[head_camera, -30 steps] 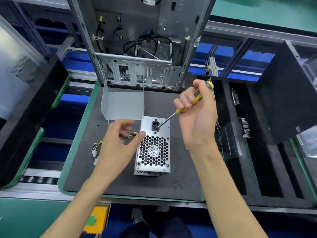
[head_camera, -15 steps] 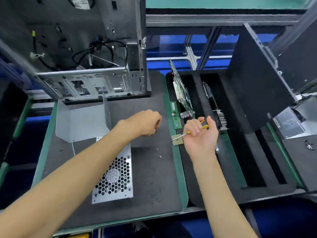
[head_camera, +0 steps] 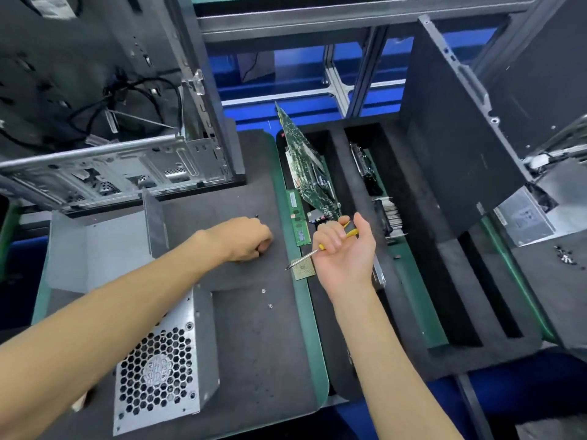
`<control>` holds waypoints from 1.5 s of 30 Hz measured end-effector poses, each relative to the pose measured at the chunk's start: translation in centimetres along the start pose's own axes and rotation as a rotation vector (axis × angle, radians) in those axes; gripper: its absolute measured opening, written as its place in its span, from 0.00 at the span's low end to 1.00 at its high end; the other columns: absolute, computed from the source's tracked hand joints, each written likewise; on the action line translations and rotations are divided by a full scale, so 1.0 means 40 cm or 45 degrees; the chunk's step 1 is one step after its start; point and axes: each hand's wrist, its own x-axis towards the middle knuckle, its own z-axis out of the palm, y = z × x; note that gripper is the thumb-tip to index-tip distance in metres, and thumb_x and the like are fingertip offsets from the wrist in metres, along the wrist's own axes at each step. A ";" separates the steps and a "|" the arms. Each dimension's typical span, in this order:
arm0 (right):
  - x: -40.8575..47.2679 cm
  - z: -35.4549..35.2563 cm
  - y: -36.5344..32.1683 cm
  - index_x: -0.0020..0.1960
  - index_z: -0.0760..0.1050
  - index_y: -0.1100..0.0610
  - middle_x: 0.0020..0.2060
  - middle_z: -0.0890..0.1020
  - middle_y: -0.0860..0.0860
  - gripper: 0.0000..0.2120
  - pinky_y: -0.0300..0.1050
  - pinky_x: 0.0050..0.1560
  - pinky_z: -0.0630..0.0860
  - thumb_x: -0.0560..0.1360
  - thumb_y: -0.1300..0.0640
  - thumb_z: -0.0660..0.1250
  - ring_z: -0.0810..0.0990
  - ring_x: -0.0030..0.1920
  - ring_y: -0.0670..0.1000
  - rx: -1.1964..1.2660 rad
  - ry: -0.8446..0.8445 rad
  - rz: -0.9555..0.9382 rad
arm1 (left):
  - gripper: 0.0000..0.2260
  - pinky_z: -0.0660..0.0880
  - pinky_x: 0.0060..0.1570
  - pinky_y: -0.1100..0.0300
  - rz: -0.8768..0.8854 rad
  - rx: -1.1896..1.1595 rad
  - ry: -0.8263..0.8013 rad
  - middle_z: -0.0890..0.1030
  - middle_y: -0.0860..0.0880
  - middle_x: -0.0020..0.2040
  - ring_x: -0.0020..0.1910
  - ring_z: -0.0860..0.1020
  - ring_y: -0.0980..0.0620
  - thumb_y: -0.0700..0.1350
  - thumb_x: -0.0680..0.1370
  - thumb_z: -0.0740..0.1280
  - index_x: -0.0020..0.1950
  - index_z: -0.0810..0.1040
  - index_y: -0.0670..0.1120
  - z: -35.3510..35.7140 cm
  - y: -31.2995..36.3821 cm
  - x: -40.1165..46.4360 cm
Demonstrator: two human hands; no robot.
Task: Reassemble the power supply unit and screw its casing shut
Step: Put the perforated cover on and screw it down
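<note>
Picking a screw off the mat at mid-frame, we curl our left hand point(head_camera: 246, 239) down on it; whether it pinches one we cannot tell. Our right hand point(head_camera: 344, 249) grips the screwdriver point(head_camera: 320, 247). The power supply unit point(head_camera: 162, 369) waits lower left; spare screws point(head_camera: 266, 298) lie nearby, so we lift slowly.

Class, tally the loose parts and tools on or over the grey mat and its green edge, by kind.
Power supply units: 1
Screwdrivers: 1
RAM sticks: 1
Processor chips: 1
Loose silver screws: 2
Total: 6
</note>
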 end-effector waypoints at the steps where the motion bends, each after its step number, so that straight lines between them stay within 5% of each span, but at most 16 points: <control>1: 0.004 0.001 0.001 0.40 0.70 0.55 0.29 0.62 0.47 0.14 0.38 0.21 0.59 0.83 0.52 0.62 0.60 0.23 0.46 -0.003 0.001 0.004 | 0.07 0.70 0.41 0.59 0.005 0.003 0.005 0.79 0.48 0.44 0.44 0.78 0.43 0.40 0.75 0.66 0.46 0.77 0.52 0.000 0.000 0.002; 5: 0.011 0.009 0.006 0.40 0.70 0.55 0.29 0.62 0.47 0.14 0.38 0.21 0.59 0.83 0.52 0.62 0.60 0.23 0.46 0.000 -0.010 0.023 | 0.04 0.72 0.42 0.59 0.009 -0.106 0.093 0.81 0.50 0.42 0.45 0.81 0.44 0.43 0.73 0.68 0.46 0.79 0.50 -0.016 0.006 -0.012; 9: 0.008 0.030 0.020 0.40 0.70 0.55 0.30 0.62 0.47 0.14 0.38 0.21 0.60 0.83 0.52 0.62 0.60 0.24 0.46 0.004 -0.070 0.035 | 0.05 0.76 0.37 0.61 -0.060 -0.647 0.383 0.78 0.56 0.29 0.32 0.80 0.50 0.41 0.69 0.71 0.38 0.76 0.49 -0.063 0.017 -0.093; 15: -0.020 0.085 0.062 0.40 0.70 0.56 0.30 0.61 0.47 0.14 0.39 0.21 0.61 0.82 0.52 0.61 0.60 0.24 0.47 0.067 -0.179 0.031 | 0.10 0.79 0.40 0.58 -0.108 -1.462 0.739 0.82 0.40 0.37 0.32 0.78 0.52 0.32 0.71 0.75 0.38 0.77 0.44 -0.084 0.064 -0.279; 21: -0.067 0.125 0.116 0.40 0.69 0.56 0.30 0.60 0.47 0.14 0.38 0.22 0.59 0.82 0.51 0.60 0.59 0.25 0.47 0.083 -0.233 0.006 | 0.07 0.80 0.43 0.60 -0.039 -1.913 1.009 0.83 0.40 0.38 0.36 0.83 0.45 0.32 0.73 0.75 0.44 0.79 0.39 -0.043 0.113 -0.409; 38: -0.249 0.127 0.241 0.37 0.68 0.55 0.30 0.58 0.47 0.14 0.39 0.22 0.56 0.79 0.51 0.59 0.56 0.26 0.47 -0.010 -0.345 -0.091 | 0.06 0.82 0.42 0.62 -0.291 -1.800 1.341 0.85 0.48 0.38 0.37 0.86 0.48 0.35 0.75 0.74 0.44 0.84 0.46 0.007 0.206 -0.580; 45: -0.325 0.090 0.262 0.36 0.66 0.54 0.29 0.57 0.47 0.14 0.40 0.22 0.56 0.78 0.51 0.59 0.56 0.25 0.47 -0.034 -0.394 -0.142 | 0.06 0.81 0.40 0.62 -0.225 -1.985 1.338 0.85 0.43 0.36 0.36 0.85 0.45 0.31 0.75 0.72 0.43 0.85 0.41 0.039 0.229 -0.633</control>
